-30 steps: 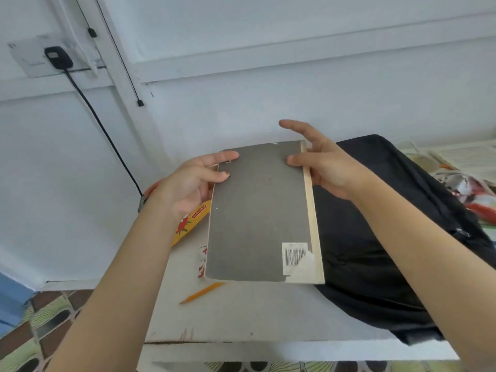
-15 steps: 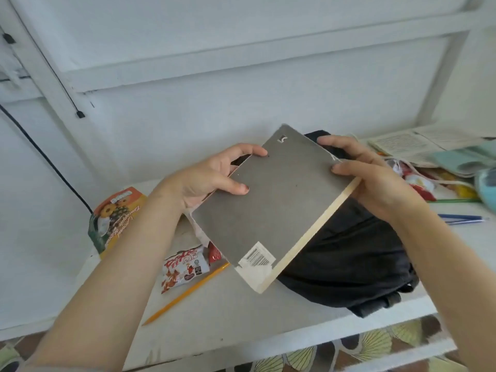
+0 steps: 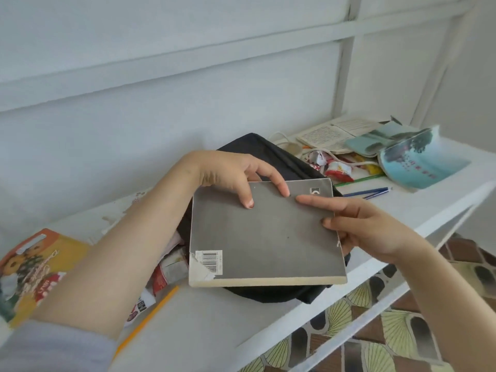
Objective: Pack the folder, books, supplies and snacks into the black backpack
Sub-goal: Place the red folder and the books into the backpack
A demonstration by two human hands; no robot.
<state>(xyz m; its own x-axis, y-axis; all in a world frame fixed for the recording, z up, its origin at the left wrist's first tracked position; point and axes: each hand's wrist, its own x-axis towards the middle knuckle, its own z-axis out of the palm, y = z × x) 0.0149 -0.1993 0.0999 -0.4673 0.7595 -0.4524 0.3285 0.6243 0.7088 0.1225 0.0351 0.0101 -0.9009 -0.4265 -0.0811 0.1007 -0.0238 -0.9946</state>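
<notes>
while the left hand (image 3: 228, 173) pinches the book (image 3: 264, 234) at its 11 o'clock corner, thumb on the cover, the right hand (image 3: 367, 226) clamps the 3 o'clock edge. the book hangs flat over the backpack (image 3: 284, 157), at table (image 3: 214, 318) centre. best to tip it edge first and feed it into the opening, which i can't see. snacks (image 3: 166, 272) lie at 9 o'clock, pens (image 3: 367, 191) and more books (image 3: 421, 159) at 2 o'clock; the bag's contents are hidden.
</notes>
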